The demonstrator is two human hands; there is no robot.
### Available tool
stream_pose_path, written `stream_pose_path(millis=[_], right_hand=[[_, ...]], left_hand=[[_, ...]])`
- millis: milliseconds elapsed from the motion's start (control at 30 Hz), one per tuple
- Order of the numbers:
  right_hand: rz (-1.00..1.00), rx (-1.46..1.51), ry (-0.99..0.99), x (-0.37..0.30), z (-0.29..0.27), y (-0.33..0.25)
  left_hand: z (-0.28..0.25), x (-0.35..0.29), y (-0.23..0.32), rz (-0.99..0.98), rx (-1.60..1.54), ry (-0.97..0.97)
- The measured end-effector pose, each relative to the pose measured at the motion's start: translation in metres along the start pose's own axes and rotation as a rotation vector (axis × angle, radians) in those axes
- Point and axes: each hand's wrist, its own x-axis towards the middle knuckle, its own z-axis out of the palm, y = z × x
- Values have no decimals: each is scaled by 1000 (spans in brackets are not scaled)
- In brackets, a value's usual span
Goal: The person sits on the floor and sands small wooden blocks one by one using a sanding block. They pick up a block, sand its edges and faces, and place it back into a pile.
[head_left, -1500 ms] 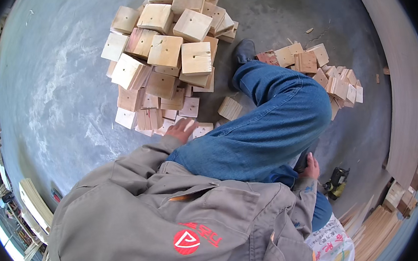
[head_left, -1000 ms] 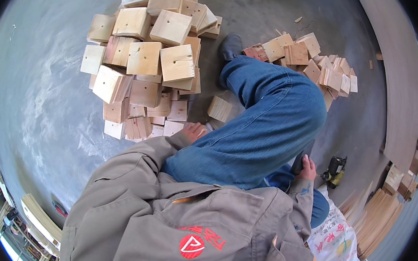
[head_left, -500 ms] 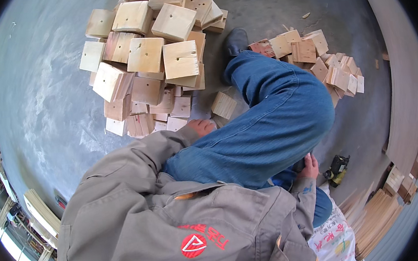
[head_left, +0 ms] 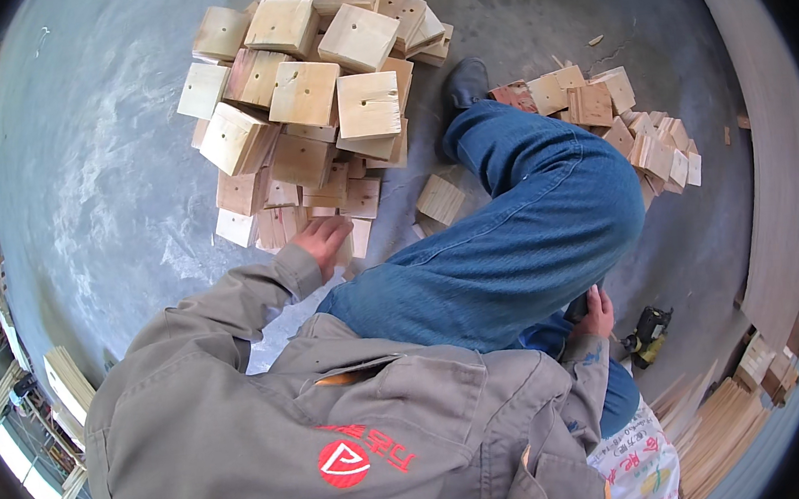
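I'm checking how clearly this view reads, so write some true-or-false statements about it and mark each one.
1. The left hand is at the near edge of the larger block pile. True.
2. The smaller block pile is left of the larger one. False: it is to the right.
3. The right hand is nearer the yellow-and-black tool than the left hand is. True.
4. The right hand grips that tool. False: the tool lies apart from it.
5. The trousers are red. False: they are blue.
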Motion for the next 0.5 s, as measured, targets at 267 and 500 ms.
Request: stream_pose_path(millis=[267, 500], right_hand=[[2, 7, 20, 2, 3, -1], [-6, -43, 45, 1, 5, 0]], left_hand=[[0, -3, -21, -11, 222, -4], [8, -9, -20, -43, 224, 11]])
